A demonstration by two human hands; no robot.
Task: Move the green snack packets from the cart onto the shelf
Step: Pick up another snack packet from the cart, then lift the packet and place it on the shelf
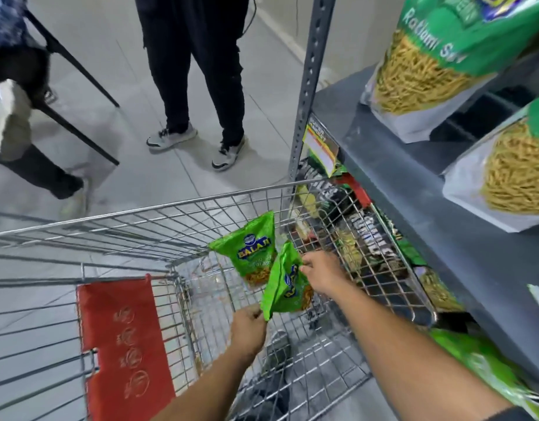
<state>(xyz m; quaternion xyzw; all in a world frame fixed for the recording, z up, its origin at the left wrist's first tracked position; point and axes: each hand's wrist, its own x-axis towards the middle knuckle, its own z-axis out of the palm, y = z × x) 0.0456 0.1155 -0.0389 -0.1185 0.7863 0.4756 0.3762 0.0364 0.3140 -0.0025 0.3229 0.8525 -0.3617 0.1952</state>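
Observation:
Two green snack packets are inside the wire cart. The far packet stands tilted against the cart's front end. The near packet is held up between both hands. My left hand pinches its lower corner. My right hand pinches its upper right edge. The grey shelf stands just right of the cart, with larger green packets of yellow snack on it.
A red flap lies in the cart's child seat. A person in black trousers stands beyond the cart, and another person sits at the left on a chair. Lower shelf levels hold more packets.

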